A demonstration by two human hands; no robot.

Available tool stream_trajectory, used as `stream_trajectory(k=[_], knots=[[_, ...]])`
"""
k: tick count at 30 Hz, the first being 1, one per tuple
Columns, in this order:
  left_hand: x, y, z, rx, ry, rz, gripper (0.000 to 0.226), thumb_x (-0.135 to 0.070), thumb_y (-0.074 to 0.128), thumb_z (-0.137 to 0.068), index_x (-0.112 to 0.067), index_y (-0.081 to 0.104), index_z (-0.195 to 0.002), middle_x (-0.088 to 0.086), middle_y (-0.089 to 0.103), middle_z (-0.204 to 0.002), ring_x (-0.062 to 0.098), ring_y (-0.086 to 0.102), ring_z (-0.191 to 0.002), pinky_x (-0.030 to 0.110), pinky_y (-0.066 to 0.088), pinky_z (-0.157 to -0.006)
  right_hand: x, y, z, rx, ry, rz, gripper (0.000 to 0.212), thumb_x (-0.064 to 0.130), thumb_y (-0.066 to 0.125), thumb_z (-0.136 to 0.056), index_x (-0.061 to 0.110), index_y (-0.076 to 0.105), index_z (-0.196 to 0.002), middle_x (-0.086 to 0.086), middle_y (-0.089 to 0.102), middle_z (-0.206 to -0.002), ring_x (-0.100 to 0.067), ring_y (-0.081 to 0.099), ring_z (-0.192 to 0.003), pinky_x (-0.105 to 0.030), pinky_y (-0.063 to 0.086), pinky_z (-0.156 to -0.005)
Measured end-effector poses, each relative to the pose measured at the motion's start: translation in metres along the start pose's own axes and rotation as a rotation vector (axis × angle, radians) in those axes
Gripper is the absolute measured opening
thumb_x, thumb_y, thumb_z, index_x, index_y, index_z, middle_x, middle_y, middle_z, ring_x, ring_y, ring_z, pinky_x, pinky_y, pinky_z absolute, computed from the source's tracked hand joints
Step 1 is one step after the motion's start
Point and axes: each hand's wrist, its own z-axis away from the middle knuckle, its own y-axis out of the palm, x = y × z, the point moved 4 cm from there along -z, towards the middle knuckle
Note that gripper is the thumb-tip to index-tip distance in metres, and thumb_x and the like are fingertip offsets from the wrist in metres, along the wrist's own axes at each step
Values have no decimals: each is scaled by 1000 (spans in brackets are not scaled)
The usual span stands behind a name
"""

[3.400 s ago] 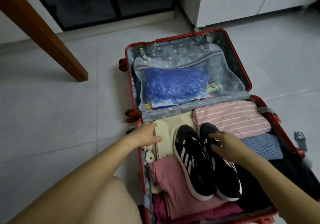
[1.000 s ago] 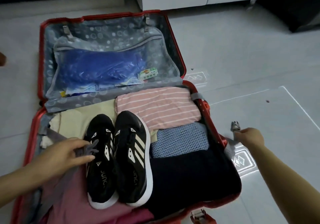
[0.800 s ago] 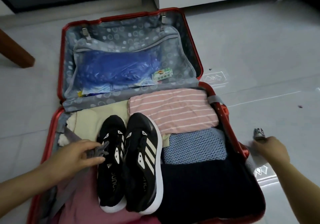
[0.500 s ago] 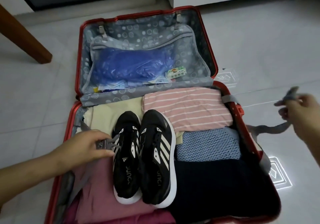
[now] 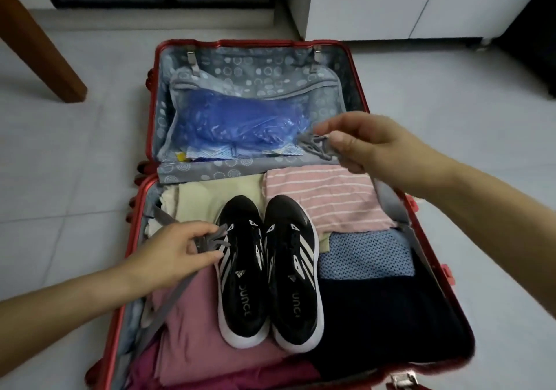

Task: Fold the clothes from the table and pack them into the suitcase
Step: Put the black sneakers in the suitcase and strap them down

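**Both strap ends in hand over the packed suitcase**

On my feed, a wooden table leg [image 5: 39, 37] stands on the tiled floor at far left, well apart from the red suitcase [image 5: 240, 42], which lies open and flat. The left hand [image 5: 177, 257] sits over the left side of the near half. I see its thumb and curled fingers pinching the grey left buckle [image 5: 210, 240], and the left strap [image 5: 168, 302] runs back across a folded pink garment [image 5: 192, 323].

Just beside that hand, a pair of black sneakers [image 5: 240, 269] lies side by side on the folded clothes, toes toward the lid. A cream piece [image 5: 216, 200] lies behind them, with a pink striped top [image 5: 325, 200], a blue mesh piece [image 5: 364, 257] and a dark navy piece [image 5: 385, 323] to their right. In the lid, a blue plastic bag [image 5: 237, 124] sits behind the pocket.

The right hand [image 5: 370, 142] hovers above the hinge line, thumb and forefinger pinching the right buckle [image 5: 316, 145]. Its right strap [image 5: 388, 197] trails down to the right wall. A white cabinet [image 5: 391, 1] stands beyond.
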Motion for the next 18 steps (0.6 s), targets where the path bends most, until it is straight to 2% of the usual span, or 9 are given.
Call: stream_trajectory(k=[2,4,5,7,10,12,14,16,18], knots=[[-2,4,3,-10,3,25,26,-48,75,-74,-48,62,-96,-14,54,-48,-1,43,-43,16,34,-47,-7,31,-3,109,45,56,22,10,50,-95,0,59,-112,3,53,-71,-2,45,-57,-15,38,-54],[-7,6,4,-21,21,15,25,-25,72,-82,-31,64,-105,-29,52,-49,-5,45,-44,9,31,-46,-22,63,-3,174,84,147,11,12,57,-92,9,64,-100,1,62,-73,-3,52,-61,-22,45,-58],[-9,7,4,-32,36,-2,25,-23,71,-84,-24,66,-109,-34,51,-50,-7,46,-45,8,32,-47,-30,77,-3,189,101,190,5,13,60,-91,14,64,-92,2,64,-70,-4,54,-60,-23,46,-58],[-10,7,5,-38,45,-5,25,-23,69,-86,-15,67,-110,-38,50,-51,-15,46,-49,6,33,-49,-44,100,-2,185,108,241,11,14,62,-90,19,60,-81,8,60,-57,-2,52,-52,-18,42,-54],[-12,5,7,-66,45,19,28,-23,71,-85,-13,68,-111,-25,57,-59,-17,45,-49,6,34,-50,-56,119,-3,182,124,236,17,11,57,-93,19,57,-78,6,63,-60,-8,60,-55,-22,46,-57],[-13,5,9,-88,48,18,28,-24,72,-83,-15,69,-109,-19,53,-53,-16,46,-52,8,34,-51,-61,127,-4,200,140,220,16,9,56,-93,20,61,-83,-3,69,-69,-17,64,-58,-29,51,-62],[-13,6,10,-94,62,-12,27,-28,73,-82,-18,70,-106,-17,50,-66,-12,48,-58,11,32,-54,-65,131,-6,163,133,249,12,12,59,-92,22,62,-87,-7,72,-73,-27,67,-63,-39,55,-67],[-12,7,9,-94,78,-30,26,-32,73,-81,-19,70,-104,-13,50,-74,-8,49,-61,14,31,-57,-68,131,-7,108,138,215,10,12,61,-91,19,57,-85,-6,71,-69,-32,67,-64,-47,55,-68],[-12,6,9,-94,93,-37,26,-34,72,-81,-21,70,-105,-12,51,-77,-8,49,-64,14,32,-59,-69,130,-7,68,139,176,12,10,62,-90,15,53,-84,-5,69,-63,-34,64,-62,-50,53,-65]])
